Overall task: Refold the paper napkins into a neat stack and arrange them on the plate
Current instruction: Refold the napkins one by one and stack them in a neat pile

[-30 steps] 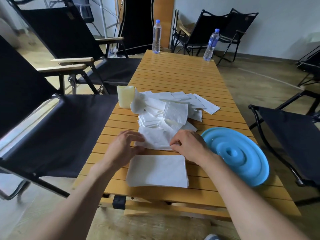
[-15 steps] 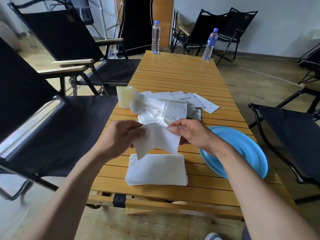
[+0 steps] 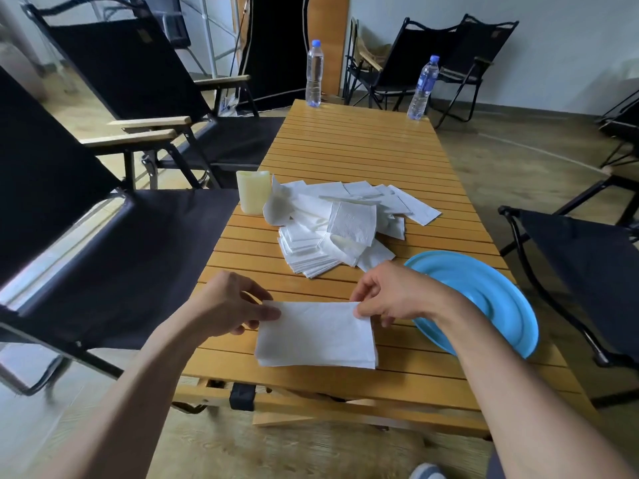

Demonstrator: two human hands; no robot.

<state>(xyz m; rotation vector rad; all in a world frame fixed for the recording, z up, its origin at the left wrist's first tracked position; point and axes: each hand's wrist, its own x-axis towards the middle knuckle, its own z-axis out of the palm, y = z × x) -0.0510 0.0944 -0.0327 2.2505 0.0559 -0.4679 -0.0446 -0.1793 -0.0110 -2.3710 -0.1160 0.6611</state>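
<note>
A long slatted honey-coloured wooden table [image 3: 345, 146] carries everything. At its right edge sits a round sky-blue plastic plate [image 3: 491, 299], tilted, its ringed face showing. In the middle sprawls a loose heap of white paper napkins [image 3: 332, 229]. Near the front edge lies a flat folded white napkin stack [image 3: 316, 335] — well apart from the plate. The left hand [image 3: 228, 305] pinches the top sheet's far left corner, the right hand [image 3: 390, 295] its far right corner. Two clear plastic water bottles [image 3: 314, 77] stand at the far end. A pale yellow cup [image 3: 253, 191] stands just beside the heap — contents hidden.
</note>
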